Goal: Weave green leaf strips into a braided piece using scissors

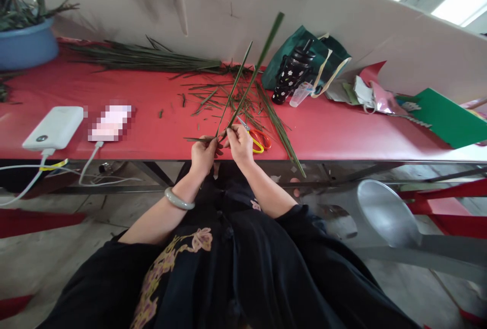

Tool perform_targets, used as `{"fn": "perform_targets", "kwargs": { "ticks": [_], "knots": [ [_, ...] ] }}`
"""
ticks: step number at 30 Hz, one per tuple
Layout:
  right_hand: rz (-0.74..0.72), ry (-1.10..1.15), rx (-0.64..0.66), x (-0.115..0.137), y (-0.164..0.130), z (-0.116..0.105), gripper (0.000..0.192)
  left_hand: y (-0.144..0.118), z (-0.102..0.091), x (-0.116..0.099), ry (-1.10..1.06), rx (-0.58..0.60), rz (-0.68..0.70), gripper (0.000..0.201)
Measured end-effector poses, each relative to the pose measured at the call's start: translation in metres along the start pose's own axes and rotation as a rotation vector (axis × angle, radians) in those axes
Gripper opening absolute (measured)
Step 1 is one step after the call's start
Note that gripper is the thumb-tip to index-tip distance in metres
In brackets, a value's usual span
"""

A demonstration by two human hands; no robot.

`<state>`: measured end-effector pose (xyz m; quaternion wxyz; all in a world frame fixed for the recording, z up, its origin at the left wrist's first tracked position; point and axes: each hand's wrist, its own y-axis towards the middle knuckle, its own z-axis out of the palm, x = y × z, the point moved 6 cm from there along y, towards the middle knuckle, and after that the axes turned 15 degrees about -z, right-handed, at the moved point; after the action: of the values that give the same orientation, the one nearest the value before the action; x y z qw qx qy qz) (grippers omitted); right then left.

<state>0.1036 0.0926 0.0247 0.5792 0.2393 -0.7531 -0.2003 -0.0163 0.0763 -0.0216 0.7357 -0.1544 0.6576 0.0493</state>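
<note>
Pinched between both hands, two long green leaf strips [247, 73] rise in a narrow V from our fingers at the near edge of the red table [152, 131]; our left hand [203, 154] and right hand [240, 144] are closed on the strips where they cross, and a short end pokes out sideways to the left of the left hand. We judge the work to be at an early stage: only a small junction shows between the fingers, too small to make out, and nearly the whole length of both strips stands free and unworked. Plenty of material remains, with a bundle of long leaves [144, 58] lying along the wall at the back of the table and loose trimmings [224, 97] scattered between it and our hands. Orange and yellow scissors [256, 138] lie just beside the right hand, apart from it. A white power bank [55, 127] sits well off to the left, a black flowered bottle [292, 71] stands before a green bag [304, 45] to the right, and a blue basin [26, 45] holds more leaves at the far left.
</note>
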Motion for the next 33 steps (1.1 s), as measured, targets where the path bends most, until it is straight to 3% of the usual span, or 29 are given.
{"fn": "perform_targets", "kwargs": {
  "ticks": [5, 9, 14, 24, 33],
  "knots": [
    [-0.054, -0.277, -0.001, 0.006, 0.001, -0.003, 0.019, -0.003, 0.001, -0.004, 0.073, -0.003, 0.021, 0.019],
    [-0.088, -0.592, 0.186, 0.008, 0.0, 0.003, 0.018, -0.004, -0.004, -0.008, 0.22, -0.081, 0.067, 0.022],
    [-0.137, -0.695, 0.322, 0.004, -0.002, 0.007, 0.028, -0.005, -0.009, -0.013, 0.351, -0.134, 0.128, 0.022],
    [-0.159, -0.615, 0.304, 0.008, -0.004, 0.01, 0.02, -0.007, -0.008, -0.016, 0.455, -0.157, 0.151, 0.021],
    [0.095, -0.307, 0.337, 0.0, -0.001, 0.012, 0.023, -0.011, -0.009, -0.017, 0.443, -0.196, 0.2, 0.01]
  ]
}}
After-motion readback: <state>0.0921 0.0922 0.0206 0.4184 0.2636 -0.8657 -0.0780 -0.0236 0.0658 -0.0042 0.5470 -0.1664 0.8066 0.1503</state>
